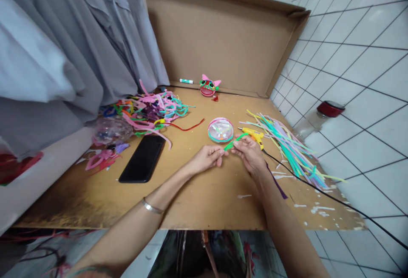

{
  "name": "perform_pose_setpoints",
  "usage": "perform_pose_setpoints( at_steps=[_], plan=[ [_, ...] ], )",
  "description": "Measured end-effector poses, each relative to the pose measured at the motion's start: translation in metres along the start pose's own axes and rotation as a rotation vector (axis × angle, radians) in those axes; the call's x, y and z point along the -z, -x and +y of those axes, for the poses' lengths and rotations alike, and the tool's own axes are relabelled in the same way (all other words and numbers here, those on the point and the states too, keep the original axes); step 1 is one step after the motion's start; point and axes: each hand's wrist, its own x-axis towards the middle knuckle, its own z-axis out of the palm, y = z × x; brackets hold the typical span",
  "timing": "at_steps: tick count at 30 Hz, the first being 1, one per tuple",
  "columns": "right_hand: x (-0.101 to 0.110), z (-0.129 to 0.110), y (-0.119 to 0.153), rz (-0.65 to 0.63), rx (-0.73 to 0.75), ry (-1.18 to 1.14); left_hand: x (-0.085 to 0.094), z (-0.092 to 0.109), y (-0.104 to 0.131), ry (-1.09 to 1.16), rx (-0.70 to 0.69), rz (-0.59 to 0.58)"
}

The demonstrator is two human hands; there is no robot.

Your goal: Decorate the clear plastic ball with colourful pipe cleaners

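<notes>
Both my hands meet over the middle of the table, holding a green pipe cleaner between them. My left hand pinches its left end, fingertips pressed together. With thumb and fingers, my right hand grips the other side, and a short length sticks out above it. The pipe cleaner looks bent or doubled in the gap between the hands. Just beyond my fingers sits a small round dish-like piece with a pink and teal rim. A yellow glue gun lies right behind my right hand.
Loose pipe cleaners are heaped at the left, near a black phone. Straight pipe cleaners lie at the right, by a red-lidded jar. A pink-eared animal face and a glue stick rest before the cardboard wall. A black cord crosses the right side.
</notes>
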Motion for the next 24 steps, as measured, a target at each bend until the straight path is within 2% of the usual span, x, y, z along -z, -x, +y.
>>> perform_pose_setpoints(
  at_steps=[4,9,13,18,24],
  plan=[
    [-0.0021,-0.0005,0.0015,-0.053,0.014,-0.023,0.0016,0.0032,0.0017,-0.052,-0.010,0.008],
    [-0.0031,0.0021,0.0002,-0.041,0.027,-0.045,0.0017,0.0042,0.0027,-0.058,-0.063,-0.008],
    [-0.0023,0.0047,-0.0006,-0.038,0.025,-0.070,0.0019,0.0046,0.0028,-0.162,-0.101,-0.009],
    [0.0011,0.0065,-0.0017,-0.038,-0.022,-0.047,0.0018,0.0055,0.0036,-0.261,-0.113,-0.010],
    [0.0023,0.0073,-0.0040,-0.074,-0.046,-0.054,0.0023,0.0039,0.0040,-0.275,-0.115,-0.021]
  ],
)
